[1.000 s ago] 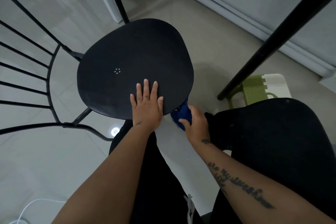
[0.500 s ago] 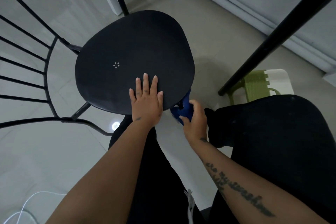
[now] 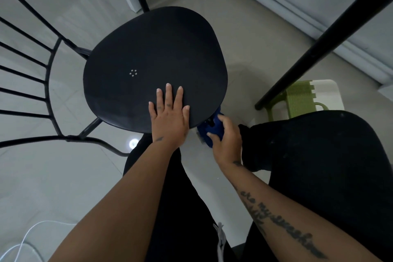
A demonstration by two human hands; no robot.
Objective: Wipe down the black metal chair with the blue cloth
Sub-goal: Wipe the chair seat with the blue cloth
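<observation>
Nearest the camera: both forearms reach out over black-trousered legs. White cable on the floor (image 3: 42, 176) at 7 o'clock.

Left hand (image 3: 169, 116) lies flat and fully open, palm down on the near edge of the seat (image 3: 153, 57), fingers spread toward 12 o'clock. It holds nothing, looks like it's just bracing the chair.

Right hand (image 3: 225, 140) is curled closed around the bunched blue cloth (image 3: 212, 130), just beside the left hand at 4 o'clock of the seat. Cloth sits at the seat's near-right rim and partly under it, apparently against the rim or a leg below. Actual contact is hidden by the seat.

Judgement: step in hand is wiping the rim/underside at the near-right corner. To do it well:
- keep the left hand pressing down so the light chair doesn't skate on the tiles
- wrap the cloth around the rim or leg instead of dabbing, then pull along it in one pass
- re-fold the cloth to a clean face before moving on, it's wadded tight now
- work blind by feel under there, or tilt the head to check

Further out: seat top with a small ring of holes near centre. Backrest bars (image 3: 25, 74) fan out at 9 o'clock, not being touched. At 2 o'clock a black table leg (image 3: 319, 44) slants across, with a green stool (image 3: 297, 100) behind it. Mind the right elbow near both.
</observation>
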